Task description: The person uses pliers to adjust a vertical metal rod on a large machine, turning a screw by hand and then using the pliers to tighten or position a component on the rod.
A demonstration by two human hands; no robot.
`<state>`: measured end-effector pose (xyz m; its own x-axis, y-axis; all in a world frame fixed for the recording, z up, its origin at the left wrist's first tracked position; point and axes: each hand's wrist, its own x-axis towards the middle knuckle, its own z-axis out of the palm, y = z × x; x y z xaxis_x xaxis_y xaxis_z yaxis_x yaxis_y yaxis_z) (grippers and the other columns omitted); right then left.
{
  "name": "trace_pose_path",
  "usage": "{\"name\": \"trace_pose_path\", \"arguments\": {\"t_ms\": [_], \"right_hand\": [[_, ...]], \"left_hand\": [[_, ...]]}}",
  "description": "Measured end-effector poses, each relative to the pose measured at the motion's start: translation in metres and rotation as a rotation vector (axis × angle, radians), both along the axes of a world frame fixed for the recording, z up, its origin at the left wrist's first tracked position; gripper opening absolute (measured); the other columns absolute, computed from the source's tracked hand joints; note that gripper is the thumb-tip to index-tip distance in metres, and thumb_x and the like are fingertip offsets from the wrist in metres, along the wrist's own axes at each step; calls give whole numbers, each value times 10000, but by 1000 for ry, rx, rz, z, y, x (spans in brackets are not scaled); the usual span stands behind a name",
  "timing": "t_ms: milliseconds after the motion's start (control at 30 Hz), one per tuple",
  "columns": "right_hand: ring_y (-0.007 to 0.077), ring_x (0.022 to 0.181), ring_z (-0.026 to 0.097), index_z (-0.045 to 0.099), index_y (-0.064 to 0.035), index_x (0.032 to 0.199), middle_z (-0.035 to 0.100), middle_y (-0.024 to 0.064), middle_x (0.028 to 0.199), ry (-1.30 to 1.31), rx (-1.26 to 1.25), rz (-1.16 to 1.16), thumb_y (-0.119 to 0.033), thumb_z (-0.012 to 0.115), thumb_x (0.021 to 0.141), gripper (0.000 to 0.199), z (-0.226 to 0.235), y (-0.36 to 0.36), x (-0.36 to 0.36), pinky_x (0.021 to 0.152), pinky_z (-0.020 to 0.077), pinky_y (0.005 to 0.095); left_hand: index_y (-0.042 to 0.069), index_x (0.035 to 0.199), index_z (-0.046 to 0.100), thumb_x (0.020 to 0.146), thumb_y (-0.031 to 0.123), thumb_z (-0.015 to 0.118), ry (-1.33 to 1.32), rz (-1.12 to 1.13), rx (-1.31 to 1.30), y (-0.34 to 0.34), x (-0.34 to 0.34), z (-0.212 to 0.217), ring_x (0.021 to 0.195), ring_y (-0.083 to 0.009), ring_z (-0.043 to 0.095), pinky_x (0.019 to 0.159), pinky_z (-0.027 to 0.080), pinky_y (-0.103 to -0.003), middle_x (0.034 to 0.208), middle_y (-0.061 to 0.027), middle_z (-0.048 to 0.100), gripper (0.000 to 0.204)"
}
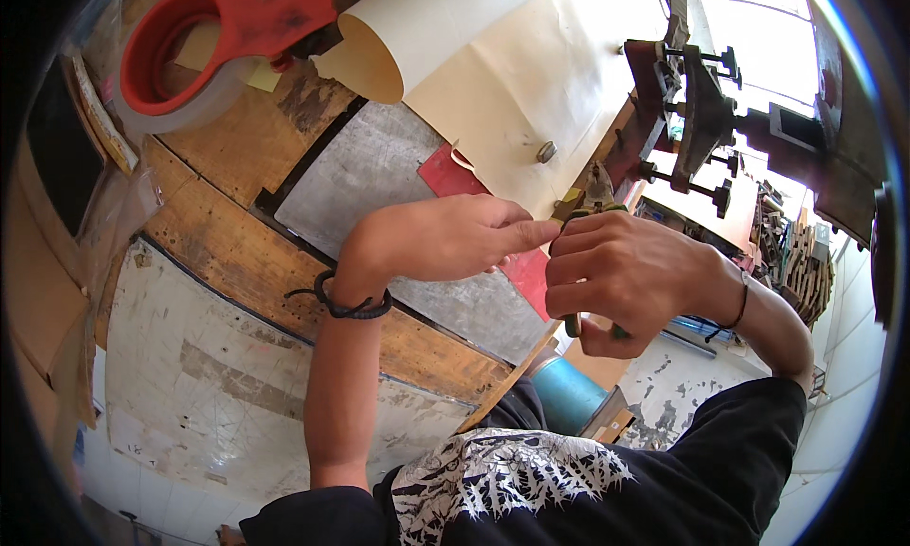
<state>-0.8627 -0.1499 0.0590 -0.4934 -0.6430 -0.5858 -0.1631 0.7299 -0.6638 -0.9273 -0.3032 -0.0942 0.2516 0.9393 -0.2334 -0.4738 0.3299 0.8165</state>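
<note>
My right hand (621,271) is wrapped around a pair of green-handled pliers (573,324). The grip ends show past my fingers, and most of the tool is hidden by the hand. My left hand (450,238) reaches across from the left, its fingers drawn together and its foremost fingertip against my right knuckles. Whatever lies between its fingers is hidden. Under both hands a red sheet (451,172) lies slantwise on a grey metal plate (355,162). Just beyond them spreads a large cream paper sheet (517,100), its left part curled into a roll.
A red tape dispenser (223,39) sits at the far left of the wooden bench (227,205). A black clamp-like machine part with screw knobs (706,119) stands at the right. A small round metal piece (546,152) rests on the paper. Below the bench is a blue drum (567,394).
</note>
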Motion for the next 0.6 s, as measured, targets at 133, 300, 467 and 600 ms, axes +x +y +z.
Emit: {"name": "trace_pose_path", "arguments": {"t_ms": [133, 300, 467, 600], "right_hand": [[307, 592, 551, 560, -58, 664, 523, 79, 622, 59, -30, -38, -145, 615, 595, 124, -13, -3, 5, 566, 456, 430], [272, 581, 492, 552, -76, 712, 502, 55, 645, 91, 24, -36, -141, 612, 600, 143, -22, -7, 13, 552, 424, 395], [302, 602, 557, 554, -72, 653, 529, 74, 624, 104, 95, -17, -177, 625, 630, 128, -26, -14, 10, 566, 468, 425], [315, 647, 607, 583, -61, 659, 561, 93, 626, 88, 161, -34, -216, 649, 691, 171, -37, -22, 14, 593, 503, 443]], "left_hand": [[-13, 1216, 586, 1063, 455, 430, -104, 88, 2, 0, 3, -6, 927, -148, 599, 853, 500, -300, 1027, -75, 634, 516], [-42, 1146, 604, 1079, 440, 382, -8, 279, 140, -4, 9, -15, 801, -175, 599, 728, 499, -328, 924, -118, 663, 535], [-84, 1260, 525, 999, 629, 417, 47, 283, 141, -11, -2, -2, 883, -210, 612, 807, 499, -342, 973, -179, 672, 767], [-151, 1341, 424, 896, 810, 369, 104, 227, 156, -15, -6, -2, 978, -227, 617, 866, 492, -324, 1036, -223, 657, 1061]]}}
